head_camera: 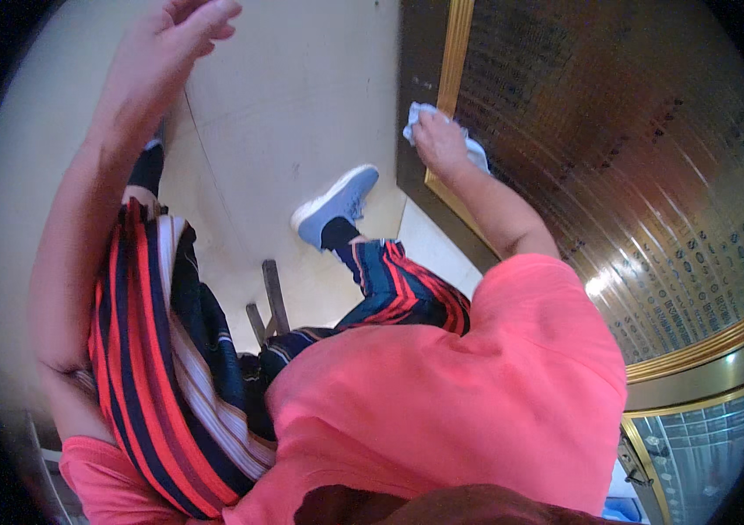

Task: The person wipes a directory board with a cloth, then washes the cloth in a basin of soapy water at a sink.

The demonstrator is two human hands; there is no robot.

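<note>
My right hand grips a bunched white cloth. The cloth touches the gold ribbed trim and dark outer border of a large brown-gold panel. Rows of raised marks cover the panel's shiny face. At the upper left, my left hand is held out over the floor with loosely bent fingers. Nothing shows in it, and the picture's top edge cuts off part of the hand.
Pale floor with a thin seam lies before me. My blue-grey shoe stands near the panel's corner. Dark wooden legs of some furniture show between my legs. At lower right are a second gold-trimmed panel and a blue object.
</note>
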